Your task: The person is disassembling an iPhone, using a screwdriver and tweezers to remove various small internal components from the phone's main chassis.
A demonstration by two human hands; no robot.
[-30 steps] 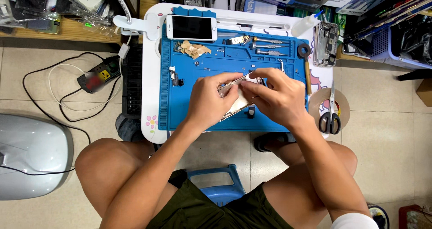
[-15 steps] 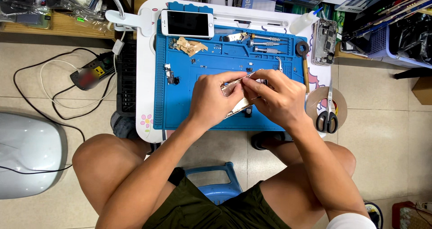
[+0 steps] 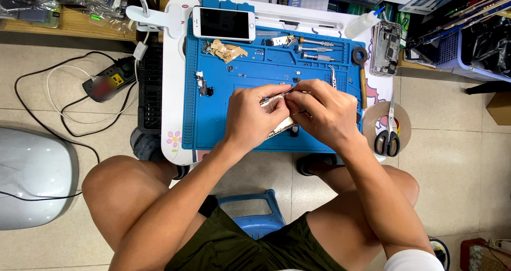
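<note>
Both my hands meet over the middle of a blue work mat (image 3: 223, 127). My left hand (image 3: 250, 116) grips a small metal phone frame (image 3: 280, 126), mostly hidden under my fingers. My right hand (image 3: 324, 114) pinches a thin metal tool, likely tweezers (image 3: 285, 92), whose tip touches the frame's upper end. A white smartphone (image 3: 223, 23) with a dark screen lies at the mat's far edge. Bits of tan tape (image 3: 226, 50) and a small dark part (image 3: 202, 84) lie on the mat to the left.
Screwdrivers (image 3: 314, 50) and a second pair of tweezers (image 3: 332, 76) lie at the mat's far right. Scissors (image 3: 388, 138) rest on a tape roll (image 3: 402, 122) at the right. An opened phone body (image 3: 384, 47), a squeeze bottle (image 3: 362, 23), a power strip (image 3: 109, 84) and a white appliance (image 3: 32, 175) surround the small white table (image 3: 173, 90).
The view has shifted slightly, so the table sits a little lower in the frame. My hands stay together on the frame; their grip looks the same.
</note>
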